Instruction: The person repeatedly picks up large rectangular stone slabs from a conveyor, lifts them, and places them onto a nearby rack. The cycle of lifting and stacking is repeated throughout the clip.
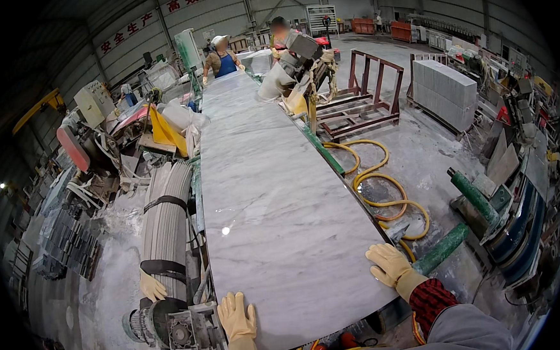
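Head view: long white-grey veined marble slab (265, 195) lying flat on a machine bed, running from the near edge away toward two other workers at the far end. Looks very heavy, rigid, brittle at edges and corners, polished face glossy and likely slick with dust; not liftable by hand, best pushed or steadied flat-palmed at the near end and side edges, away from thin corners. Left hand (237, 315) in a pale yellow rubber glove, fingers spread wide and flat on the slab's near end, just inside the near-left corner, gripping nothing. Right hand (388, 264) in a matching glove, red plaid cuff behind it, fingers extended and loosely spread, resting on the slab's near-right edge, fingertips on the top face, palm near the rim; nothing grasped. Slab thus under both palms, stretching forward between them. Third gloved hand (151, 287) at left, beside a strapped bundle of grey stone strips (165, 220), belonging to someone else, owner hidden. Yellow hose (383, 191) coiled on the dusty floor right of the bed, green rollers (470, 195) further right, stacked grey blocks (445, 91) and a rust-red metal rack (365, 93) beyond. Motor gearbox (174, 326) at lower left, below the slab corner.
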`<state>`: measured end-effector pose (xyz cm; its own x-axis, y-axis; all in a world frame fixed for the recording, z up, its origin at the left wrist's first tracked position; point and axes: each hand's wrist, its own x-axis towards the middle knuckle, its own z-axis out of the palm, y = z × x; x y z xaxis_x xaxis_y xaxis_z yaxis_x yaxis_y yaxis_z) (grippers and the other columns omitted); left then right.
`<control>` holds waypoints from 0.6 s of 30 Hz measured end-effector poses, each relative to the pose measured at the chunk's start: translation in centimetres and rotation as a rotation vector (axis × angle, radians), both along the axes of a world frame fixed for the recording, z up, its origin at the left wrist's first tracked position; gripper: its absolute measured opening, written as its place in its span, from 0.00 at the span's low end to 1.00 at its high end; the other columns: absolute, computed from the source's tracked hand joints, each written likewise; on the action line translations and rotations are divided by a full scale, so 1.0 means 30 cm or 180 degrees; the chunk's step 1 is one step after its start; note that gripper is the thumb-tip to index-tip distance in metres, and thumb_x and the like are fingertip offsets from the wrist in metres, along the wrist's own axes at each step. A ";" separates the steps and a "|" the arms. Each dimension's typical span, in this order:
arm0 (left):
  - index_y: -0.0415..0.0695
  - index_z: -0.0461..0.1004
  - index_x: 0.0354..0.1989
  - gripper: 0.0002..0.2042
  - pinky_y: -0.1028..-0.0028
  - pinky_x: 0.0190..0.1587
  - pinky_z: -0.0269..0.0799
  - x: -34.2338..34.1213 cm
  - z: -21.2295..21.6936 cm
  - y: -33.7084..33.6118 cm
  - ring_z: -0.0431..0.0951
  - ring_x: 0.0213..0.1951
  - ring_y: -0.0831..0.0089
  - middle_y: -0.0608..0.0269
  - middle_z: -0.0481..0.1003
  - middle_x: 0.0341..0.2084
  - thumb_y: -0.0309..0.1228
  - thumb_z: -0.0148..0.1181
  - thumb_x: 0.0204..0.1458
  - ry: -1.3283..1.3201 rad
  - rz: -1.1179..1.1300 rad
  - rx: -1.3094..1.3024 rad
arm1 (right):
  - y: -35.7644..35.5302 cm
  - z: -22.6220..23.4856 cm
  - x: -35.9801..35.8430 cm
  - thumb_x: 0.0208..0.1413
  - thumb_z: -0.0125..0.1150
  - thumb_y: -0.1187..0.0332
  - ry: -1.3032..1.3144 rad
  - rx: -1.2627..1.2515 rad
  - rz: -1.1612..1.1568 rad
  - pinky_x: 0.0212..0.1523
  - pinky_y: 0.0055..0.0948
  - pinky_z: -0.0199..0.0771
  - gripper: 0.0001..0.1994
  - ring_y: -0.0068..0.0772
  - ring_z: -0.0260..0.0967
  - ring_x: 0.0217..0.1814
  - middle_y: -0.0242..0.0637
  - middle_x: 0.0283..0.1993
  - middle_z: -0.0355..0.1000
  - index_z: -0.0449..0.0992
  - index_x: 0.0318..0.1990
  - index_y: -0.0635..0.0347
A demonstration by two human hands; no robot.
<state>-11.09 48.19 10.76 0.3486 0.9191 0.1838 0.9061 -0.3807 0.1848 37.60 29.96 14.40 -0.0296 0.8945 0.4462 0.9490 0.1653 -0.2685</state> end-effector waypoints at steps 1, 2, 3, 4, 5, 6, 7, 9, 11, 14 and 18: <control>0.48 0.68 0.73 0.29 0.45 0.80 0.48 -0.001 -0.002 -0.001 0.61 0.77 0.42 0.45 0.66 0.75 0.45 0.61 0.66 -0.0009 -0.0002 0.0011 | -0.001 0.001 0.000 0.59 0.69 0.64 0.0012 -0.0023 0.0004 0.71 0.53 0.67 0.24 0.56 0.70 0.67 0.48 0.66 0.74 0.77 0.62 0.59; 0.48 0.68 0.73 0.29 0.45 0.81 0.48 -0.002 -0.004 -0.002 0.61 0.77 0.43 0.45 0.66 0.75 0.45 0.62 0.66 -0.0019 -0.0004 0.0022 | -0.001 0.001 0.001 0.59 0.69 0.64 0.0024 -0.0046 0.0009 0.71 0.53 0.67 0.24 0.56 0.70 0.67 0.48 0.66 0.74 0.77 0.62 0.60; 0.48 0.68 0.73 0.29 0.45 0.81 0.48 -0.003 -0.006 -0.003 0.61 0.77 0.43 0.45 0.66 0.75 0.45 0.62 0.65 -0.0028 -0.0005 0.0033 | -0.003 -0.003 0.001 0.59 0.69 0.64 0.0002 -0.0026 0.0004 0.71 0.53 0.67 0.24 0.56 0.70 0.68 0.48 0.66 0.74 0.77 0.63 0.59; 0.48 0.68 0.73 0.29 0.45 0.81 0.48 -0.004 -0.009 -0.004 0.61 0.77 0.43 0.45 0.66 0.75 0.45 0.62 0.65 -0.0018 0.0000 0.0038 | -0.004 -0.008 0.001 0.59 0.69 0.64 -0.0021 -0.0005 0.0001 0.71 0.53 0.67 0.25 0.56 0.70 0.68 0.48 0.66 0.74 0.77 0.63 0.59; 0.48 0.68 0.73 0.29 0.46 0.81 0.48 -0.006 -0.012 -0.005 0.61 0.77 0.43 0.45 0.66 0.75 0.45 0.62 0.65 -0.0009 0.0005 0.0043 | -0.005 -0.012 0.001 0.59 0.69 0.64 -0.0043 0.0017 -0.0002 0.71 0.53 0.67 0.25 0.56 0.69 0.68 0.48 0.66 0.74 0.77 0.63 0.59; 0.48 0.68 0.73 0.29 0.46 0.81 0.48 -0.007 -0.014 -0.006 0.61 0.77 0.43 0.45 0.66 0.75 0.45 0.62 0.65 0.0000 0.0009 0.0049 | -0.006 -0.014 0.002 0.59 0.69 0.64 -0.0034 -0.0001 -0.0001 0.71 0.53 0.67 0.25 0.56 0.69 0.68 0.48 0.66 0.74 0.77 0.63 0.59; 0.48 0.68 0.73 0.29 0.46 0.81 0.48 -0.006 -0.012 -0.007 0.61 0.77 0.43 0.45 0.66 0.75 0.45 0.62 0.65 -0.0001 0.0012 0.0033 | -0.006 -0.015 0.003 0.59 0.69 0.64 -0.0021 -0.0025 -0.0004 0.71 0.53 0.67 0.25 0.56 0.69 0.68 0.48 0.66 0.74 0.77 0.63 0.59; 0.48 0.68 0.73 0.29 0.46 0.81 0.48 -0.003 -0.005 -0.008 0.61 0.77 0.44 0.45 0.66 0.75 0.45 0.62 0.65 -0.0003 0.0015 0.0002 | -0.009 -0.015 0.005 0.59 0.69 0.64 -0.0017 -0.0042 -0.0012 0.71 0.53 0.67 0.25 0.56 0.69 0.68 0.48 0.66 0.74 0.77 0.63 0.59; 0.48 0.68 0.72 0.29 0.46 0.81 0.48 -0.004 -0.005 -0.012 0.61 0.77 0.44 0.46 0.66 0.75 0.44 0.62 0.65 -0.0004 0.0016 -0.0002 | -0.014 -0.016 0.002 0.58 0.69 0.64 -0.0040 -0.0030 -0.0020 0.71 0.53 0.67 0.25 0.56 0.69 0.68 0.48 0.66 0.74 0.77 0.63 0.59; 0.48 0.68 0.72 0.29 0.46 0.81 0.48 -0.001 0.005 -0.019 0.61 0.77 0.44 0.46 0.66 0.75 0.44 0.62 0.66 -0.0007 -0.0004 0.0007 | -0.018 -0.017 0.000 0.58 0.69 0.65 -0.0068 0.0025 -0.0023 0.71 0.53 0.68 0.24 0.56 0.70 0.68 0.48 0.65 0.74 0.77 0.62 0.60; 0.47 0.68 0.72 0.29 0.46 0.81 0.48 0.001 0.015 -0.027 0.61 0.77 0.43 0.46 0.66 0.76 0.44 0.62 0.66 -0.0003 0.0002 -0.0057 | -0.020 0.011 -0.011 0.58 0.69 0.65 -0.0042 0.0080 0.0020 0.69 0.52 0.69 0.24 0.56 0.70 0.66 0.48 0.64 0.74 0.77 0.61 0.60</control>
